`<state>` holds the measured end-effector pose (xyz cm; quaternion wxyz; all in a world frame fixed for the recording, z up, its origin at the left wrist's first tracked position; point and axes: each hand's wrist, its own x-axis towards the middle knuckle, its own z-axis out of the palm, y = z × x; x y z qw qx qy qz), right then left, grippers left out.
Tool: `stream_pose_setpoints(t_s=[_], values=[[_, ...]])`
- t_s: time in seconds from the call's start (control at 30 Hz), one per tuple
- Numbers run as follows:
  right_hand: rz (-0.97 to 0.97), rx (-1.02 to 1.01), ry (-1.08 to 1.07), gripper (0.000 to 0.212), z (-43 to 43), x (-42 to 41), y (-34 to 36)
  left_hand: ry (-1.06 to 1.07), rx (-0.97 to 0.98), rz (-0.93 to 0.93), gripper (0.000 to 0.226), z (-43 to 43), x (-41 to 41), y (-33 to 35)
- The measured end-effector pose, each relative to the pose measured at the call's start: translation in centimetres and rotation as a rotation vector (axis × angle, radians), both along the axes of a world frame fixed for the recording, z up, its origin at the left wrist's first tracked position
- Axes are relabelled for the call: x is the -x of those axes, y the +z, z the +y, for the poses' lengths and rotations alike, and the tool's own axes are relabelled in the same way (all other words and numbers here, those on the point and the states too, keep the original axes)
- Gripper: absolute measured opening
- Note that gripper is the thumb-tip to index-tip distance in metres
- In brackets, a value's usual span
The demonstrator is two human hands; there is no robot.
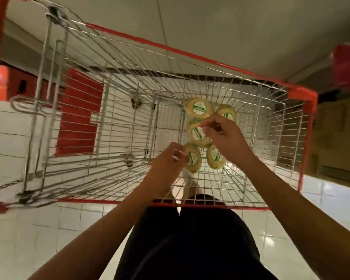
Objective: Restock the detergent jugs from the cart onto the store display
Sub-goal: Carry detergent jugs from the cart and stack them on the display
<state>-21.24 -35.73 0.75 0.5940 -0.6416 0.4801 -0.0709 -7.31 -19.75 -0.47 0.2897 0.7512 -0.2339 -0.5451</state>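
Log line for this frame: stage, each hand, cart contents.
stage: pick from cart | left hand: at near-left jug | right hand: at middle jug | grips: unclear, blurred | cart holds five jugs

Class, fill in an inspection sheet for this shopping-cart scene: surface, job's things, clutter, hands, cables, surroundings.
Surface: silver wire shopping cart with red rim.
Job's things: five yellow round-topped detergent jugs, upright, clustered in the cart.
Clutter: nothing seen.
Hands: left hand has its fingers at the near-left jug; right hand has its fingers on the middle jug; grips blurred.
Cables: nothing seen; a metal chain hangs off the cart.
Surroundings: white tiled floor.
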Motion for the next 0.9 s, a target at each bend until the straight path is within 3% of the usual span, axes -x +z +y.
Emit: stream_pose_setpoints(t_s=[0.1, 0.2, 0.43, 0.53, 0.6, 0.7, 0.9], values=[[0.067, -0.011, -0.074, 0.009, -1.1, -0.6, -5.9, -0.107, -0.136, -0.015, 0.029, -0.8, 0.0, -8.5], [0.175, -0.005, -0.11, 0.017, -1.4, -1.6, -12.8, 0.007, -0.326, -0.013, 0.052, -1.4, 0.5, -16.3], [0.595, 0.027, 0.029, 0.077, -0.3, -3.9, -28.8, 0.148, -0.673, -0.065, 0.116, -3.1, 4.9, -29.8], [0.744, -0.014, 0.102, 0.107, 1.2, -4.3, -33.6, 0.276, -0.726, -0.047, 0.122, -3.4, 8.2, -32.8], [0.794, 0.065, 0.126, 0.117, 2.1, -4.4, -35.9, 0.362, -0.719, -0.037, 0.123, -2.9, 10.3, -34.3], [0.819, 0.185, 0.123, 0.129, 2.5, -4.2, -38.5, 0.467, -0.693, -0.06, 0.121, -2.8, 12.4, -36.3], [0.836, 0.284, 0.092, 0.132, 3.1, -3.8, -41.2, 0.425, -0.678, -0.223, 0.128, -3.1, 12.7, -39.1]])
